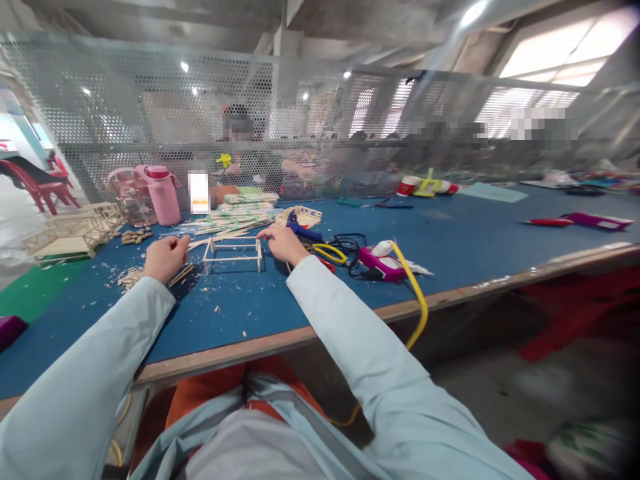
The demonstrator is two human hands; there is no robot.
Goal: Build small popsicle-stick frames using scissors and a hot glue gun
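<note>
A small open frame of thin wooden sticks (233, 259) stands on the blue tabletop in front of me. My right hand (286, 244) is at its right end, fingers bent, with the index fingertip against the upper corner. To the left of the frame, my left hand (164, 259) is closed, thumb and index finger pressed together. Whatever that pinch holds is too small to make out. Loose short sticks (181, 275) lie beside and partly under the left hand, near a pile of wood scraps (130, 278). A blue glue gun (304, 229) lies just behind my right hand.
Stick bundles (245, 208) lie behind the frame. Finished-looking stick models (70, 235), a pink bottle (163, 195) and a clear jug (135, 197) stand left. A purple box (383, 263) with a yellow cable (415, 287) sits right. Behind the mesh partition (175, 100) is a person (245, 160).
</note>
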